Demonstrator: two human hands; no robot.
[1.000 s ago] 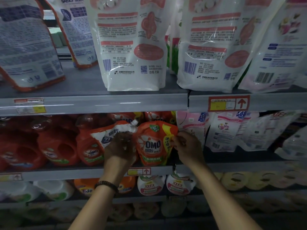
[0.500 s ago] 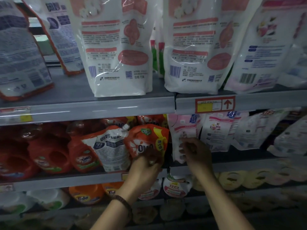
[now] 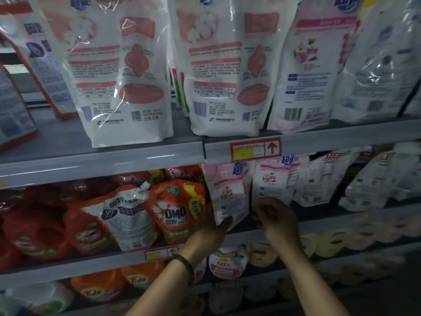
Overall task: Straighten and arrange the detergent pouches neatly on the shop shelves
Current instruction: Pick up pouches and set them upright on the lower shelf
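Observation:
On the middle shelf (image 3: pixel 341 218) a pink pouch (image 3: pixel 227 190) stands tilted, just right of an orange OMO pouch (image 3: pixel 175 210). My left hand (image 3: pixel 211 226) grips the pink pouch's bottom left corner, thumb across its front. Beside it on the right stands a white-and-pink pouch (image 3: pixel 272 181). My right hand (image 3: pixel 275 218) is at that pouch's lower edge, its fingers curled and pinching it. A second OMO pouch (image 3: pixel 127 215) leans with its white printed back facing out, left of the orange one.
Large white pouches (image 3: pixel 127 71) stand on the upper shelf (image 3: pixel 91 160), which carries a red price tag (image 3: pixel 255 151). Red OMO bottles (image 3: pixel 34 233) fill the left. More white pouches (image 3: pixel 319 179) lean at the right. Tide bottles (image 3: pixel 95 290) sit on the shelf below.
Both hands have moved right, away from the orange OMO pouch. My left hand now holds the pink pouch, and my right hand has shifted from it to the white-and-pink pouch beside it.

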